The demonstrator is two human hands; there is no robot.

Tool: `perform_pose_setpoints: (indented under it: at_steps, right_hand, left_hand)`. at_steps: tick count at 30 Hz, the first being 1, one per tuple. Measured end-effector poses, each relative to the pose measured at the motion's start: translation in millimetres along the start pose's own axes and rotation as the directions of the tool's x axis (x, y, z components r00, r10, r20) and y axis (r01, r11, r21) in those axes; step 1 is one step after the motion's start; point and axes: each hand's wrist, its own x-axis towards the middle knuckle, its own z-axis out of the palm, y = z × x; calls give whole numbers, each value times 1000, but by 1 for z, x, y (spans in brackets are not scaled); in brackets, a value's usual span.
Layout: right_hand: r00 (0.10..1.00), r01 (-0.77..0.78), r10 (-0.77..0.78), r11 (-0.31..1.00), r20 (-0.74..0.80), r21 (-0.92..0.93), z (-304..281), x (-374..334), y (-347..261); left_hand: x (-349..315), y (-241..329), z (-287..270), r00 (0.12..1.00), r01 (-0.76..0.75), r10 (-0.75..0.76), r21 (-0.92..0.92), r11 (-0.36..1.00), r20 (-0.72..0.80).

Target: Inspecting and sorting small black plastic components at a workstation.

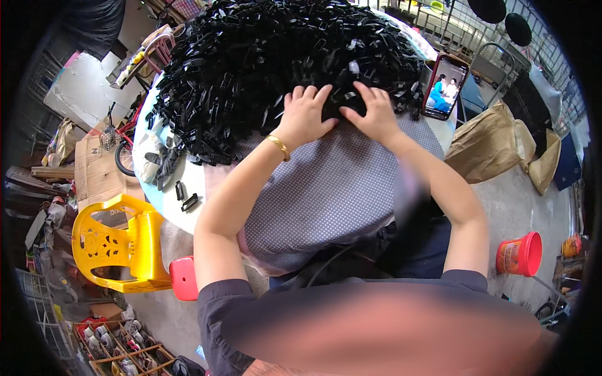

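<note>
A large heap of small, shiny black plastic parts point(251, 69) covers the far side of a round table point(149, 182). At the heap's near edge rests my left hand point(305, 116), its fingers spread over the parts and a gold bangle on the wrist. Close beside it, my right hand point(376, 116) also has its fingers apart, touching the same edge. Neither hand visibly grips a part; what lies under the palms is hidden. Beneath both forearms spreads a grey patterned cloth point(313, 188). Two loose black clips point(189, 202) lie apart on the left of the table.
A phone point(444, 88) showing a picture stands at the table's right edge. Brown paper bags point(483, 141) are beyond it. A red bucket point(519, 254) sits on the floor at right. To the left are a yellow plastic chair point(119, 247) and a red stool point(184, 277).
</note>
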Motion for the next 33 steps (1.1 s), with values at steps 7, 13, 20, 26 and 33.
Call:
perform_pose_setpoints:
  at_steps: [7,13,20,26,33]
  right_hand:
    - [996,75,-87,958,31,278,24,-5,-56]
    - [908,18,-208,886,362,464,13,41,-45]
    - [921,83,-198,941,336,328,-23,62,-17]
    - [937,-20,-86,954,340,298,-41,50,-19]
    - [924,372,-378,923,54,98,-43,39,-39]
  left_hand:
    - [-25,-12,-24,978,171,-185,145,975,97]
    - [-41,-26,-26,964,259,-253,77,963,-79]
    - [-45,-17,-33,958,213,-173,161,964,-230]
    - [-43,4,-21,967,-72,87,71,995,-240]
    - [-40,2,-27,943,36,-141,-328,944,-301]
